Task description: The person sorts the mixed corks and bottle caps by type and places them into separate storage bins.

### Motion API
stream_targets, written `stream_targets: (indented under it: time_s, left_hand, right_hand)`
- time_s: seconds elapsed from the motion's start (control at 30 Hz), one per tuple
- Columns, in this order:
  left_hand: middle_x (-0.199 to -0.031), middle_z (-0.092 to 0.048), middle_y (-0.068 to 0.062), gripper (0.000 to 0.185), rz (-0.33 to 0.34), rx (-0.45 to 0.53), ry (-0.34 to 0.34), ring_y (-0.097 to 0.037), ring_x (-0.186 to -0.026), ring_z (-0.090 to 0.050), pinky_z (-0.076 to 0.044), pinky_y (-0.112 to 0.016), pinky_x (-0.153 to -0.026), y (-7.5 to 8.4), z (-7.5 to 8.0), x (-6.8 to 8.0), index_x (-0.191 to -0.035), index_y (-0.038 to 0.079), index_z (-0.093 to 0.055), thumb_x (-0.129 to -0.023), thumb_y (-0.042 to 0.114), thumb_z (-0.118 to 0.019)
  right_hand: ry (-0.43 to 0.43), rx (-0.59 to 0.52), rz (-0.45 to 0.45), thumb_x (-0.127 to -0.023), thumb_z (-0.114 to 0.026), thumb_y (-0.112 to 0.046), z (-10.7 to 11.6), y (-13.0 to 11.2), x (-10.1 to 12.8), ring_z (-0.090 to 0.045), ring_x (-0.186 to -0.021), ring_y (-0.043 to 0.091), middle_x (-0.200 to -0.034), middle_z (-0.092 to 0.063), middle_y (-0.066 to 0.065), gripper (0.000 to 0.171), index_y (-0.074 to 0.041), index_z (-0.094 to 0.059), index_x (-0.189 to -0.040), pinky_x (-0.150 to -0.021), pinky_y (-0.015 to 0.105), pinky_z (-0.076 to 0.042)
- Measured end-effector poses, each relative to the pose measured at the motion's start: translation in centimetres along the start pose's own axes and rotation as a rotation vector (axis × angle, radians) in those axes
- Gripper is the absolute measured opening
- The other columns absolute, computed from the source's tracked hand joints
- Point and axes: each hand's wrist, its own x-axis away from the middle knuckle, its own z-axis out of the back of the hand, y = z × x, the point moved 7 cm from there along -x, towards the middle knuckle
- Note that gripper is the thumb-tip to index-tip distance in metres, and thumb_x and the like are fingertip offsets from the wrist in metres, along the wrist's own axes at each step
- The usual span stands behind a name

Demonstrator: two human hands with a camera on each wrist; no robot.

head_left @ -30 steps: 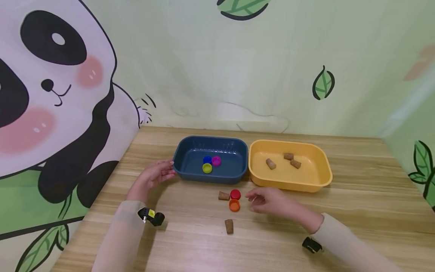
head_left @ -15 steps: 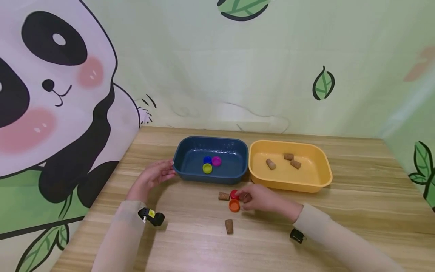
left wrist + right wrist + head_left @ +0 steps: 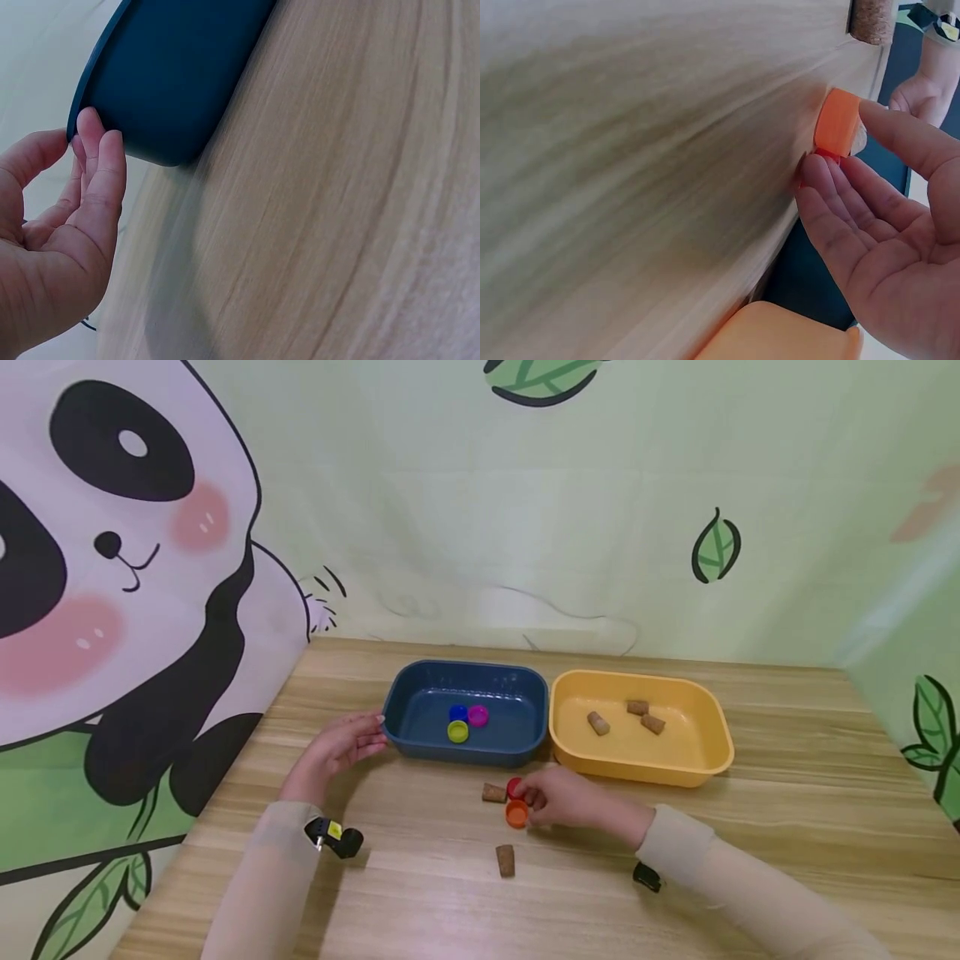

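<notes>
Right hand (image 3: 564, 798) loosely open, fingertips touching orange cap (image 3: 517, 813) and red cap (image 3: 513, 787); left hand (image 3: 337, 750) relaxed, fingers against blue tray (image 3: 397, 697) on counter (image 3: 787, 827).

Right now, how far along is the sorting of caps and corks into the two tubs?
Done: three caps lie in the blue tub and three corks in the yellow tub. In hand: the right hand touches the orange cap and the red cap on the table; the left hand rests against the blue tub's end. Left: both those caps and two loose corks.
</notes>
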Motion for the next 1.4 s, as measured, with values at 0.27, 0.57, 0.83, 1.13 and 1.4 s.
stream_targets:
  time_s: [0.27,0.57,0.83,1.13,1.4]
  left_hand:
    - [-0.08,-0.072,0.006,0.017,-0.007,0.01,0.001,-0.004,-0.075,-0.071,-0.063,-0.018,-0.075,0.2,-0.1,0.1,-0.121,0.003,-0.054,-0.108,0.012,-0.05]
    - [-0.08,-0.073,0.006,0.01,-0.018,0.012,0.001,-0.004,-0.074,-0.071,-0.063,-0.018,-0.075,0.1,0.0,0.1,-0.111,0.009,-0.058,-0.108,0.011,-0.049]
    - [-0.081,-0.073,0.006,0.01,-0.014,0.009,0.0,-0.004,-0.075,-0.071,-0.063,-0.018,-0.075,-0.1,0.1,-0.1,-0.113,0.007,-0.057,-0.108,0.011,-0.049]
    - [-0.081,-0.073,0.007,0.024,-0.016,0.013,-0.013,-0.004,-0.075,-0.071,-0.063,-0.017,-0.076,0.2,-0.1,0.0,-0.128,-0.002,-0.049,-0.108,0.011,-0.049]
    - [-0.081,-0.073,0.006,0.027,-0.017,0.022,-0.014,-0.004,-0.076,-0.071,-0.063,-0.017,-0.077,0.2,-0.3,0.0,-0.131,-0.004,-0.047,-0.108,0.01,-0.048]
  right_hand:
    - [0.033,0.073,0.06,-0.082,-0.08,-0.005,-0.2,-0.7,-0.1,-0.053,-0.073,0.005,-0.087,-0.07,0.005,0.031,0.002,-0.072,-0.111,-0.067,0.014,-0.048]
    - [0.048,0.082,0.063,-0.082,-0.08,-0.006,-0.2,-0.9,0.0,-0.051,-0.073,0.006,-0.085,-0.069,0.004,0.025,-0.001,-0.072,-0.105,-0.066,0.015,-0.046]
    - [0.038,0.08,0.022,-0.084,-0.081,-0.009,0.4,-0.8,0.3,-0.055,-0.075,0.007,-0.089,-0.072,0.004,0.025,-0.001,-0.073,-0.106,-0.069,0.015,-0.05]
    - [0.038,0.039,-0.025,-0.086,-0.079,-0.012,3.1,-1.5,1.2,-0.06,-0.074,0.006,-0.088,-0.073,0.002,0.023,-0.004,-0.073,-0.107,-0.068,0.016,-0.053]
    - [0.044,0.04,-0.029,-0.086,-0.079,-0.012,5.1,-2.2,1.8,-0.061,-0.076,0.004,-0.09,-0.075,0.002,0.023,-0.004,-0.074,-0.107,-0.07,0.016,-0.054]
